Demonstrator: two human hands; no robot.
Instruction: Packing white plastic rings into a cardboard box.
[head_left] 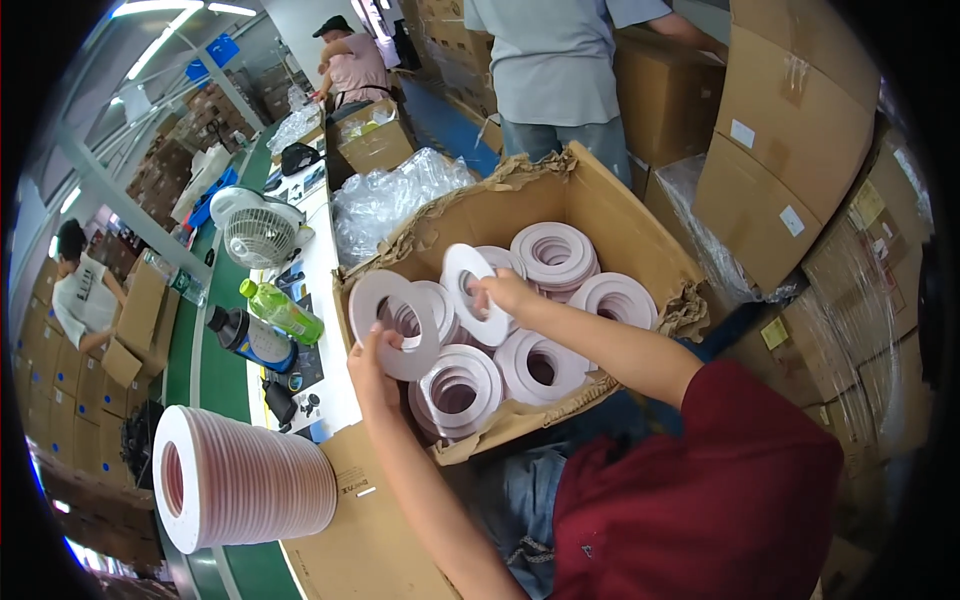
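My left hand (377, 358) grips the lower edge of a flat white ring (418, 350), holding it tilted over the near left corner of a torn-edged cardboard box (615, 205). A second white ring (462, 262) is in my right hand (500, 295), raised above the middle of the box with the fingers at its hole. Below both hands, several stacks of pinkish-white rings (545, 365) stand in the box. Left of my left forearm, a tall stack of the same rings (250, 480) rests on a flat cardboard sheet (365, 540).
A white fan (258, 232), a green bottle (283, 312) and a dark bottle (250, 338) stand on the white table at left, beside a green conveyor (205, 375). Clear plastic wrap (395, 205) bulges behind the box. Large cartons (780, 150) rise at right. Other people work farther back.
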